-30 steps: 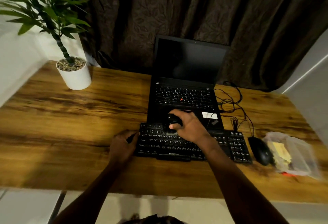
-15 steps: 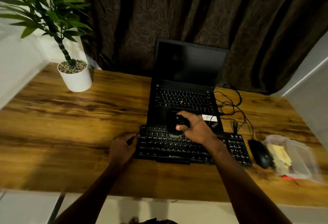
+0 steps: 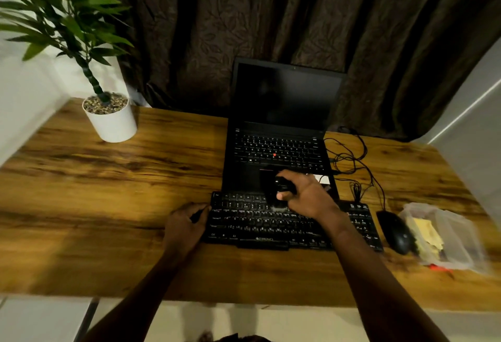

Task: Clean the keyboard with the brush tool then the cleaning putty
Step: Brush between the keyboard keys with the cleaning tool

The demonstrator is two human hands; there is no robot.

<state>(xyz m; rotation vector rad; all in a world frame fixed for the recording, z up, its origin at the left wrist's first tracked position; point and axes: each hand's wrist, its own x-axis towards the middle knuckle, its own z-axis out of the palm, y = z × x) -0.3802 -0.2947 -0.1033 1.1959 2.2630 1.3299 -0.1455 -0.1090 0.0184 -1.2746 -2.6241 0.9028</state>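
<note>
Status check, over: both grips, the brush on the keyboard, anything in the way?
Left grip holds left edge of black external keyboard. Right grip holds black brush tool, bristles on upper key rows. Nothing blocking; black mouse sits right.

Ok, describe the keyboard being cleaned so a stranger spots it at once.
On the wooden desk, directly in front of the black laptop, lies a separate black keyboard. Unlike the laptop's built-in keys with their red dot, it is wider, ends in a number pad beside the mouse, and has the left hand gripping its left edge while the right hand holds a brush over it.
</note>
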